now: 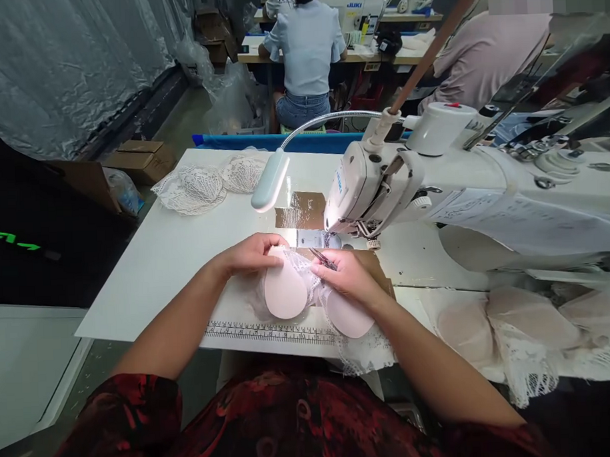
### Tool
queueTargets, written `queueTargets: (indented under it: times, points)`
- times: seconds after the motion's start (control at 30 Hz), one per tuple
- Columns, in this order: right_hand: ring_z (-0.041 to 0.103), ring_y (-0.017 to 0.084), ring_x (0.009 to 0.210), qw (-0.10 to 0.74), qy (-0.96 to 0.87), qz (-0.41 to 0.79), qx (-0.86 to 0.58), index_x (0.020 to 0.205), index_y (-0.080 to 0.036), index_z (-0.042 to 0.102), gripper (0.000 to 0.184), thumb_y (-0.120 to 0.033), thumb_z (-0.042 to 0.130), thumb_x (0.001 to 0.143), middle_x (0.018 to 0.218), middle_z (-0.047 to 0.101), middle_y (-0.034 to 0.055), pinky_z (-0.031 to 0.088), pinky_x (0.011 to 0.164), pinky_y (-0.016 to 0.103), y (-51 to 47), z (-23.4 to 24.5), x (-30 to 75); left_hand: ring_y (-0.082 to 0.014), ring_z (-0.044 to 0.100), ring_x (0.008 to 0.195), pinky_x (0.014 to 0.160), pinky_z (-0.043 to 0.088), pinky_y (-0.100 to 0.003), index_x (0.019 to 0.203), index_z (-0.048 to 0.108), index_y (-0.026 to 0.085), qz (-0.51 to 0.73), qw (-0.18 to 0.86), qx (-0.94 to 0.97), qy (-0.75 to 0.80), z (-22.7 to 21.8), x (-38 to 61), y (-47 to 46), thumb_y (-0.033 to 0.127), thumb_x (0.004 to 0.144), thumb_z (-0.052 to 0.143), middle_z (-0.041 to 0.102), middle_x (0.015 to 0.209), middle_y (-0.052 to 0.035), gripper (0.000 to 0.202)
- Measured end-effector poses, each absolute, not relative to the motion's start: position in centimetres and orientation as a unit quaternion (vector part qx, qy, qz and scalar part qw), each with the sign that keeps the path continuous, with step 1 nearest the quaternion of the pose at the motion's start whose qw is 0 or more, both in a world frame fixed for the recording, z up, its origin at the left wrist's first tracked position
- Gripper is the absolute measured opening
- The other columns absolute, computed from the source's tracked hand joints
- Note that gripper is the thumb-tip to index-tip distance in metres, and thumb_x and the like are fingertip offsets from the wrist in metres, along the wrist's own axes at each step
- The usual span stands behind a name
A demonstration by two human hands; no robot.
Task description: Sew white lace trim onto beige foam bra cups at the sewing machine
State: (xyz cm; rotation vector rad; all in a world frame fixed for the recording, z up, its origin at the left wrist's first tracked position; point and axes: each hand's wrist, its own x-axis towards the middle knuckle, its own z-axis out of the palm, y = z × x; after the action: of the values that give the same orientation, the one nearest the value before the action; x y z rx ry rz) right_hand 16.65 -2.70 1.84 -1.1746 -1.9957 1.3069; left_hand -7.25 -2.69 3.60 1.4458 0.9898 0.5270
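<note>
A pale pink bra [286, 286] with lace edging lies in front of the sewing machine [346, 187], its two padded cups side by side. My left hand [256, 252] pinches the upper edge of the left cup between thumb and fingers. Over the lace between the cups is my right hand [347, 272], closed around small dark thread snips [323, 258] whose tips point up and left. The right thumb presses near the lace. The right cup [349, 313] lies below that hand, partly covered by its wrist.
White lace cups [196, 189] lie at the table's far left. More padded bras [513, 321] are piled at the right. A lamp [272, 179] hangs over the table [151, 280]; a printed ruler [273, 333] runs along the front edge. A person [309, 52] sits ahead.
</note>
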Motion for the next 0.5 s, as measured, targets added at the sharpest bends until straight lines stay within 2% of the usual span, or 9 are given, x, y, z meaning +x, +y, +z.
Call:
queueTargets:
  times: [0.07, 0.13, 0.2, 0.27, 0.37, 0.43, 0.5]
  points:
    - [0.043, 0.012, 0.062, 0.252, -0.730, 0.487, -0.408, 0.068, -0.019, 0.050, 0.024, -0.037, 0.056, 0.083, 0.066, 0.048, -0.0017, 0.035, 0.057, 0.026, -2.8, 1.8, 16.8, -0.0183, 0.058, 0.087, 0.073, 0.046, -0.028, 0.111, 0.058, 0.017, 0.232, 0.545, 0.684, 0.426, 3.5, -6.9, -2.7, 0.030, 0.072, 0.068, 0.061, 0.102, -0.0057, 0.042]
    - [0.042, 0.012, 0.063, 0.264, -0.729, 0.497, -0.389, 0.068, -0.019, 0.047, 0.026, -0.038, 0.054, 0.085, 0.067, 0.045, -0.0022, 0.034, 0.058, 0.026, -2.9, 1.7, 16.9, -0.0216, 0.055, 0.102, 0.086, 0.044, -0.033, 0.117, 0.056, 0.018, 0.250, 0.456, 0.737, 0.432, 3.5, -6.0, -2.7, 0.032, 0.070, 0.071, 0.058, 0.116, -0.0079, 0.050]
    - [0.044, 0.012, 0.066, 0.273, -0.725, 0.508, -0.376, 0.069, -0.019, 0.048, 0.026, -0.038, 0.053, 0.086, 0.069, 0.046, -0.0018, 0.036, 0.061, 0.026, -3.0, 1.6, 17.0, -0.0225, 0.053, 0.107, 0.093, 0.041, -0.034, 0.116, 0.057, 0.017, 0.264, 0.406, 0.765, 0.425, 3.4, -5.0, -2.7, 0.035, 0.069, 0.074, 0.058, 0.117, -0.0078, 0.053]
    - [0.048, 0.013, 0.070, 0.285, -0.714, 0.524, -0.367, 0.076, -0.018, 0.054, 0.021, -0.037, 0.054, 0.086, 0.075, 0.052, -0.0004, 0.038, 0.065, 0.027, -3.1, 1.4, 17.0, -0.0200, 0.056, 0.096, 0.085, 0.043, -0.032, 0.110, 0.059, 0.017, 0.254, 0.421, 0.770, 0.407, 3.1, -4.1, -2.7, 0.037, 0.070, 0.073, 0.061, 0.105, -0.0056, 0.047]
    - [0.054, 0.015, 0.078, 0.295, -0.693, 0.545, -0.368, 0.090, -0.019, 0.060, 0.017, -0.035, 0.058, 0.083, 0.086, 0.060, 0.0021, 0.042, 0.072, 0.028, -3.2, 1.4, 17.2, -0.0146, 0.054, 0.076, 0.068, 0.042, -0.026, 0.088, 0.062, 0.015, 0.228, 0.506, 0.742, 0.375, 2.3, -3.3, -2.7, 0.037, 0.077, 0.067, 0.060, 0.084, -0.0018, 0.025]
    - [0.056, 0.016, 0.081, 0.293, -0.689, 0.540, -0.385, 0.096, -0.019, 0.060, 0.021, -0.035, 0.060, 0.082, 0.090, 0.062, 0.0030, 0.044, 0.074, 0.029, -3.2, 1.5, 17.5, -0.0130, 0.052, 0.072, 0.064, 0.041, -0.024, 0.078, 0.062, 0.013, 0.226, 0.567, 0.706, 0.358, 1.9, -3.2, -2.8, 0.037, 0.079, 0.064, 0.058, 0.078, -0.0015, 0.024]
    - [0.058, 0.017, 0.084, 0.282, -0.697, 0.524, -0.401, 0.104, -0.020, 0.060, 0.028, -0.038, 0.060, 0.083, 0.091, 0.063, 0.0041, 0.045, 0.076, 0.031, -3.1, 1.7, 18.0, -0.0122, 0.052, 0.069, 0.062, 0.040, -0.023, 0.076, 0.063, 0.012, 0.221, 0.613, 0.667, 0.361, 1.8, -3.3, -2.8, 0.037, 0.078, 0.066, 0.058, 0.075, -0.0016, 0.025]
